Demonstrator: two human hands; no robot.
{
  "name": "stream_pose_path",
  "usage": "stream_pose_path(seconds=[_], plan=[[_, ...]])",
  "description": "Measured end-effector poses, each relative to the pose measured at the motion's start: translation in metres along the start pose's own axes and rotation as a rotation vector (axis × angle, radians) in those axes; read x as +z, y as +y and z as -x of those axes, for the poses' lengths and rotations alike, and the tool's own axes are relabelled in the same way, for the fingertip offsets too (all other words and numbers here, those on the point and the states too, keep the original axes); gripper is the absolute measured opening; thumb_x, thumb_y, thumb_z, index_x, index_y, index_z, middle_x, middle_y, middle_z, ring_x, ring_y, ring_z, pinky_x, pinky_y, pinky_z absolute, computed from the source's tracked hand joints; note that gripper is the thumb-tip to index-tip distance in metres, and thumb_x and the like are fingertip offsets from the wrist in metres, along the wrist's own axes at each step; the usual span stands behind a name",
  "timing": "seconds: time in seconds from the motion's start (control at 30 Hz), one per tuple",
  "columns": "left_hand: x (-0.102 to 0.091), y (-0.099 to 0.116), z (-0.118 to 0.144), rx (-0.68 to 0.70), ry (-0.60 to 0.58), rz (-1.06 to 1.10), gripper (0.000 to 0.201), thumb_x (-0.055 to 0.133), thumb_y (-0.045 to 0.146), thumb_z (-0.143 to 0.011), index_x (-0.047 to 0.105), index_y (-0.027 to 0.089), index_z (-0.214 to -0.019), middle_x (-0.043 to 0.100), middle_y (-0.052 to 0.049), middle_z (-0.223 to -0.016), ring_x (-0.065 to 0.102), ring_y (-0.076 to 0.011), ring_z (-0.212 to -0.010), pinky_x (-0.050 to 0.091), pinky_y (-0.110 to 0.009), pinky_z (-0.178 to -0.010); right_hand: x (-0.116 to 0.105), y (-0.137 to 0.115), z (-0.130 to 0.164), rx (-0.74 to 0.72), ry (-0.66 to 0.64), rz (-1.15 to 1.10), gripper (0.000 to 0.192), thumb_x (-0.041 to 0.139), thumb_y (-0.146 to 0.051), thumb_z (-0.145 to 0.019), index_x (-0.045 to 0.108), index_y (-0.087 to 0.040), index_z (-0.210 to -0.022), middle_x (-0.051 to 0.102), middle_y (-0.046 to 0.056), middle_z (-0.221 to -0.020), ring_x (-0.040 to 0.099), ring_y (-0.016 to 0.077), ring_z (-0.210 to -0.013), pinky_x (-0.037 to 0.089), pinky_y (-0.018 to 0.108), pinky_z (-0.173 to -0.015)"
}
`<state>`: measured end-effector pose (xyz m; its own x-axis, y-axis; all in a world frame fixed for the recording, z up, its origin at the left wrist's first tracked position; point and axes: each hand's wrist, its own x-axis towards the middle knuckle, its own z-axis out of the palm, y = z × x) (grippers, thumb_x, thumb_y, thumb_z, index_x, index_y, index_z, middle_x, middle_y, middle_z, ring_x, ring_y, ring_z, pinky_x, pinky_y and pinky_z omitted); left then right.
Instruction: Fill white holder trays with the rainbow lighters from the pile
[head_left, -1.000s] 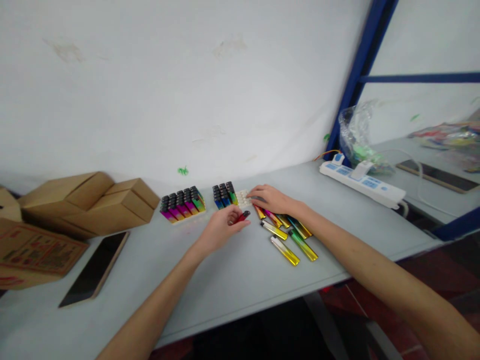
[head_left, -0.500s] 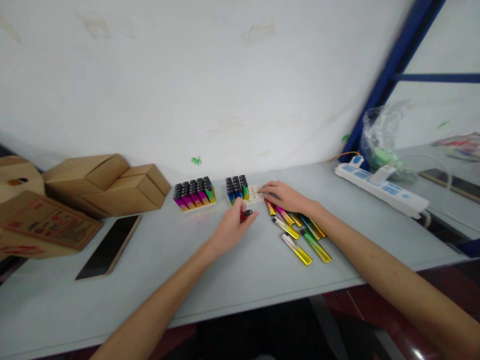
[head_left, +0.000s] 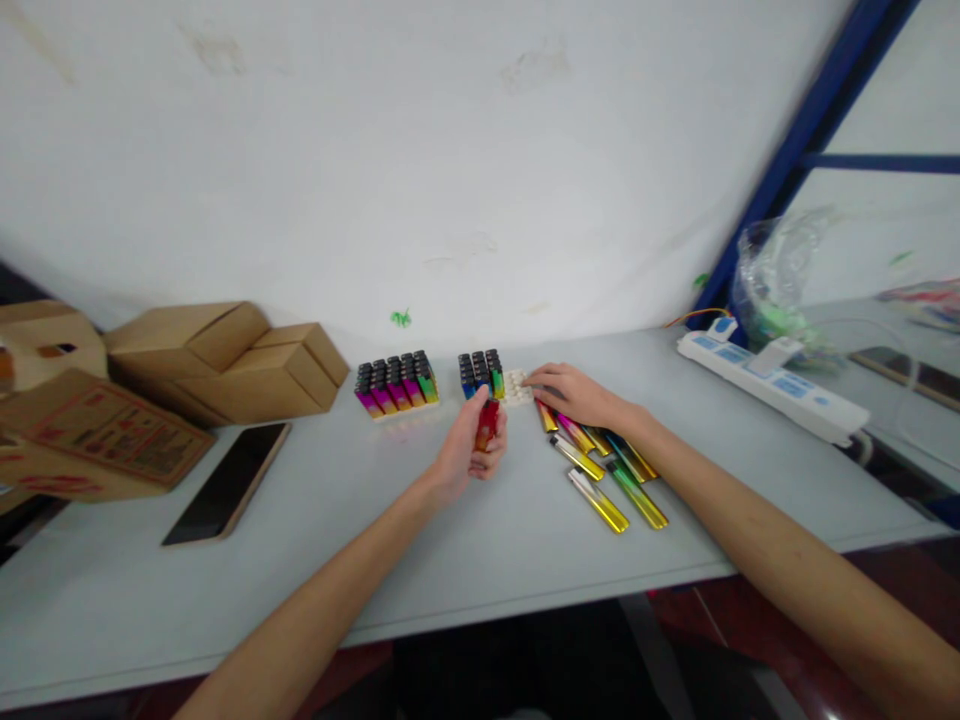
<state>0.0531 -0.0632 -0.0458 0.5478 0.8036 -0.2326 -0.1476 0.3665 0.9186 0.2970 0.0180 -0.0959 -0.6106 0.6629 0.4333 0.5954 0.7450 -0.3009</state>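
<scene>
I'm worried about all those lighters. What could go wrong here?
The left hand pinches the red lighter upright close to the part-filled tray; a bump might topple the standing lighters. The right hand rests over the loose lighters, which might scatter.

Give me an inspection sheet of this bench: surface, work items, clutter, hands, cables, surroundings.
Surface: pale grey table.
Work items: red lighter; part-filled tray; full tray; loose lighters lying flat.
Clutter: cardboard boxes; phone; plastic bag.
Hands: left hand holds the red lighter upright; right hand rests at the part-filled tray, over the loose lighters.
Cables: power strip with a plug in it.
Surroundings: white wall; blue frame.
</scene>
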Motion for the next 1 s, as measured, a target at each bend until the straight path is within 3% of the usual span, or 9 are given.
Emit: stream_pose_path(seconds=[0.17, 0.4, 0.6, 0.8, 1.0], plan=[[-0.003, 0.001, 0.000, 0.024, 0.005, 0.039, 0.042, 0.036, 0.057, -0.092, 0.040, 0.022, -0.068, 0.023, 0.009, -0.051, 0.008, -0.0068, -0.040, 0.011, -0.018, -0.037, 0.000, -0.001, 0.000, -0.003, -0.001, 0.017, 0.034, 0.048, -0.027, -0.104, 0.068, -0.017, -0.129, 0.068, 0.017, -0.123, 0.065, 0.0271, -0.114, 0.051, 0.047, -0.103], [-0.006, -0.006, -0.006, 0.077, 0.196, -0.069, 0.041, 0.039, 0.055, -0.088, 0.039, 0.022, -0.064, 0.021, 0.008, -0.051, 0.010, -0.0070, -0.041, 0.011, -0.019, -0.040, -0.001, -0.001, 0.000, -0.005, 0.001, 0.009, 0.033, 0.049, -0.027, -0.104, 0.070, -0.017, -0.127, 0.069, 0.018, -0.123, 0.065, 0.0286, -0.114, 0.051, 0.050, -0.103], [-0.008, -0.008, -0.008, 0.062, 0.235, -0.059, 0.035, 0.038, 0.047, -0.088, 0.041, 0.021, -0.065, 0.021, 0.008, -0.051, 0.011, -0.0075, -0.042, 0.011, -0.019, -0.040, 0.002, 0.001, -0.001, -0.012, -0.005, 0.036, 0.034, 0.047, -0.027, -0.104, 0.069, -0.017, -0.128, 0.069, 0.016, -0.123, 0.065, 0.0268, -0.114, 0.051, 0.047, -0.104], [-0.008, -0.009, -0.009, 0.079, 0.194, -0.028, 0.048, 0.044, 0.065, -0.091, 0.045, 0.020, -0.072, 0.024, 0.009, -0.053, 0.013, -0.0058, -0.041, 0.011, -0.018, -0.040, 0.002, 0.001, -0.001, -0.011, 0.007, 0.025, 0.032, 0.048, -0.028, -0.105, 0.069, -0.018, -0.127, 0.069, 0.015, -0.123, 0.065, 0.0260, -0.113, 0.051, 0.047, -0.103], [-0.006, 0.012, -0.008, 0.242, 0.123, -0.098, 0.053, 0.057, 0.071, -0.089, 0.059, 0.018, -0.097, 0.045, 0.005, -0.067, 0.030, -0.0058, -0.045, 0.022, -0.018, -0.040, 0.002, -0.001, -0.002, -0.007, 0.004, 0.033, 0.032, 0.049, -0.027, -0.105, 0.069, -0.016, -0.127, 0.070, 0.016, -0.121, 0.066, 0.0263, -0.113, 0.051, 0.045, -0.102]])
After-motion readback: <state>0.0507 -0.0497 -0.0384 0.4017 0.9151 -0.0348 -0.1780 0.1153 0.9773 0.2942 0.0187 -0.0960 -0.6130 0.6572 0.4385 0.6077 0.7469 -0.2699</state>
